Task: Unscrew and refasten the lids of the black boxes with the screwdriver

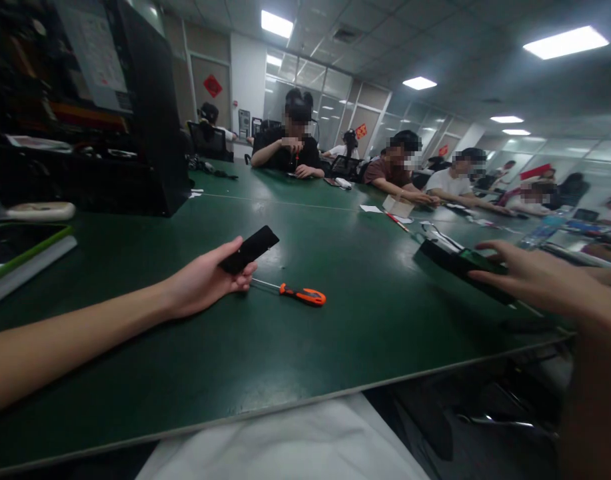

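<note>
My left hand [212,277] is closed around a flat black rectangular piece [258,247], held tilted just above the table. Beneath it lies a screwdriver [305,295] with an orange and black handle, its shaft pointing toward my left fingers. Far to the right, my right hand [530,273] grips a black open case [442,259] between thumb and fingers. Something green and a pale looped wire show in that case, but blur and my fingers hide its details.
A large black cabinet [150,113] stands at the left, near a green-edged tray-like object [40,250]. White papers [371,209], a red pencil-like stick [398,223] and a clear bottle [542,230] lie farther back. Several people sit around the green table [235,360].
</note>
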{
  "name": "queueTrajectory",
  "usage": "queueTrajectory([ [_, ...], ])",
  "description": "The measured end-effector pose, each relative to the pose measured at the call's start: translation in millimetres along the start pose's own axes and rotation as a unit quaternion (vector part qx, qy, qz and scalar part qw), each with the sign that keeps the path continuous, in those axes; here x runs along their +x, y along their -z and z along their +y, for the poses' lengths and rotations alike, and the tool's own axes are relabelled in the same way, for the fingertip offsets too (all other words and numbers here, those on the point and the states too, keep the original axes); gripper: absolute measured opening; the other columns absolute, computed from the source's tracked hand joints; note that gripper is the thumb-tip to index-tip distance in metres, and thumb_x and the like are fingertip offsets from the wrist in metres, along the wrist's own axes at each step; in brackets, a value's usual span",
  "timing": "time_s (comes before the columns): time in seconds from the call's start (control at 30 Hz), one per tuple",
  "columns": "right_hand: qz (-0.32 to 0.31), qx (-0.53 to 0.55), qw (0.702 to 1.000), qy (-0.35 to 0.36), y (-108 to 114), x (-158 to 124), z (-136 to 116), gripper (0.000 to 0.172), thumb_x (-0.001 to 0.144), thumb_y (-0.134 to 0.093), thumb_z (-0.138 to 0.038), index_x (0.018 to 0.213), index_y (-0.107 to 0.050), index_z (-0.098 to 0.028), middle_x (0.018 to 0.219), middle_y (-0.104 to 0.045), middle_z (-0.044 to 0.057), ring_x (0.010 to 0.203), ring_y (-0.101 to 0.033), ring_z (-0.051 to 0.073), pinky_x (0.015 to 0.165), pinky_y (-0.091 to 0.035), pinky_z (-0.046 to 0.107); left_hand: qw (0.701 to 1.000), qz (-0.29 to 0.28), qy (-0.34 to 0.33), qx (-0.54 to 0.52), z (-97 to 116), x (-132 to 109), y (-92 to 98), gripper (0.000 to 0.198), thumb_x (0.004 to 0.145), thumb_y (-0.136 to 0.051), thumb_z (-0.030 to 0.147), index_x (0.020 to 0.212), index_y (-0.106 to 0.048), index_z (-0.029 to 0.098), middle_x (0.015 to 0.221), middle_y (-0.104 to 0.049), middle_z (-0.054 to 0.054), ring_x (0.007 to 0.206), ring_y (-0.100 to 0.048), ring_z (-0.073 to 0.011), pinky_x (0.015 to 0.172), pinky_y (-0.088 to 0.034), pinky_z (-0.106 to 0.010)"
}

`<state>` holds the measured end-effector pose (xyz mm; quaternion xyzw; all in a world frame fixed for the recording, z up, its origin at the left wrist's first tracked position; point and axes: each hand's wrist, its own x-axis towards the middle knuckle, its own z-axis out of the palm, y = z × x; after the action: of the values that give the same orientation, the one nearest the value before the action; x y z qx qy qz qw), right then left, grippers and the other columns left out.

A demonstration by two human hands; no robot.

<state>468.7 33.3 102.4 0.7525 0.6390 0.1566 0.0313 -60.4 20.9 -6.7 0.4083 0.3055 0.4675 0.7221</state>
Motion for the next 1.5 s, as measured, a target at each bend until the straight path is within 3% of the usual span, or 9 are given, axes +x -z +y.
queueTrajectory([
  [0.2, -0.109, -0.014, 0.989, -0.099, -53, 23, 46, 0.063, 0.09, -0.056, -0.053, 0.139, -0.054, -0.014, 0.133, -0.062, 0.021, 0.116, -0.063, 0.034, 0.094, -0.049, 0.039, 0.993, 0.005, -0.038, 0.11, -5, 1, 0.1, 0.035, 0.088, -0.075, 0.039, 0.114, -0.072, 0.016, 0.081, -0.057, -0.002, 0.067, -0.05, -0.0128, 0.061, -0.047, -0.023],
  [0.37, -0.093, -0.001, 0.99, -0.104, -61, 37, 18, 0.06, 0.091, -0.058, -0.047, 0.138, -0.056, -0.009, 0.128, -0.064, 0.025, 0.115, -0.065, 0.037, 0.089, -0.051, 0.041, 0.978, -0.012, -0.053, 0.204, -9, 0, 1.8, 0.041, 0.09, -0.073, 0.044, 0.12, -0.073, 0.017, 0.082, -0.058, -0.002, 0.071, -0.051, -0.0139, 0.066, -0.044, -0.026],
  [0.5, -0.037, 0.009, 0.994, -0.099, -35, 33, -22, 0.05, 0.094, -0.052, -0.039, 0.128, -0.058, -0.003, 0.122, -0.063, 0.032, 0.111, -0.064, 0.044, 0.085, -0.05, 0.049, 0.955, -0.034, -0.073, 0.286, -8, -1, 2.8, 0.039, 0.092, -0.07, 0.047, 0.121, -0.072, 0.02, 0.085, -0.063, -0.002, 0.077, -0.056, -0.0151, 0.072, -0.044, -0.027],
  [0.63, 0.011, 0.121, 0.988, 0.097, 7, 5, -93, 0.044, 0.099, -0.045, -0.053, 0.129, -0.057, -0.023, 0.125, -0.067, 0.008, 0.11, -0.066, 0.021, 0.094, -0.05, 0.03, 0.915, -0.051, -0.07, 0.394, -5, -5, -3.1, 0.042, 0.092, -0.069, 0.046, 0.126, -0.068, 0.022, 0.088, -0.069, -0.002, 0.083, -0.063, -0.0187, 0.081, -0.048, -0.031],
  [0.8, 0.013, 0.29, 0.84, 0.459, 39, -41, -206, 0.052, 0.095, -0.051, -0.061, 0.122, -0.06, -0.018, 0.12, -0.066, 0.008, 0.103, -0.064, 0.02, 0.089, -0.05, 0.032, 0.849, -0.049, -0.154, 0.504, -6, -17, -12.1, 0.044, 0.086, -0.075, 0.045, 0.121, -0.066, 0.022, 0.117, -0.069, -0.006, 0.104, -0.065, -0.0245, 0.09, -0.049, -0.034],
  [0.93, -0.043, 0.26, 0.755, 0.6, 40, -57, -273, 0.042, 0.094, -0.058, -0.054, 0.108, -0.061, -0.015, 0.102, -0.067, 0.006, 0.087, -0.061, 0.015, 0.077, -0.047, 0.027, 0.797, -0.05, -0.22, 0.561, -9, -24, -16.5, 0.035, 0.084, -0.077, 0.041, 0.11, -0.065, 0.021, 0.103, -0.07, -0.002, 0.092, -0.066, -0.0214, 0.082, -0.051, -0.031],
  [1.03, -0.043, 0.23, 0.738, 0.633, 37, -59, -293, 0.02, 0.096, -0.058, -0.037, 0.101, -0.06, -0.018, 0.093, -0.067, 0.002, 0.079, -0.059, 0.012, 0.072, -0.045, 0.024, 0.794, -0.038, -0.241, 0.557, -11, -24, -17.2, 0.029, 0.086, -0.075, 0.04, 0.105, -0.063, 0.021, 0.1, -0.071, -0.002, 0.091, -0.067, -0.0217, 0.084, -0.051, -0.031],
  [1.23, 0.045, 0.126, 0.841, 0.525, 37, -48, -249, 0.045, 0.094, -0.05, -0.033, 0.138, -0.048, -0.024, 0.124, -0.066, 0.006, 0.099, -0.066, 0.019, 0.082, -0.05, 0.03, 0.819, -0.072, -0.219, 0.526, -15, -19, -13.6, 0.048, 0.09, -0.073, 0.038, 0.13, -0.05, 0.025, 0.104, -0.072, -0.005, 0.093, -0.069, -0.0236, 0.085, -0.054, -0.036],
  [1.5, 0.064, 0.006, 0.991, 0.115, 12, 20, -37, 0.055, 0.095, -0.049, -0.043, 0.139, -0.057, -0.012, 0.119, -0.068, 0.019, 0.101, -0.065, 0.028, 0.086, -0.046, 0.034, 0.687, -0.16, -0.245, 0.664, -17, -18, -15.8, 0.041, 0.098, -0.059, 0.03, 0.139, -0.058, 0.025, 0.139, -0.06, -0.009, 0.124, -0.058, -0.0275, 0.107, -0.045, -0.04],
])
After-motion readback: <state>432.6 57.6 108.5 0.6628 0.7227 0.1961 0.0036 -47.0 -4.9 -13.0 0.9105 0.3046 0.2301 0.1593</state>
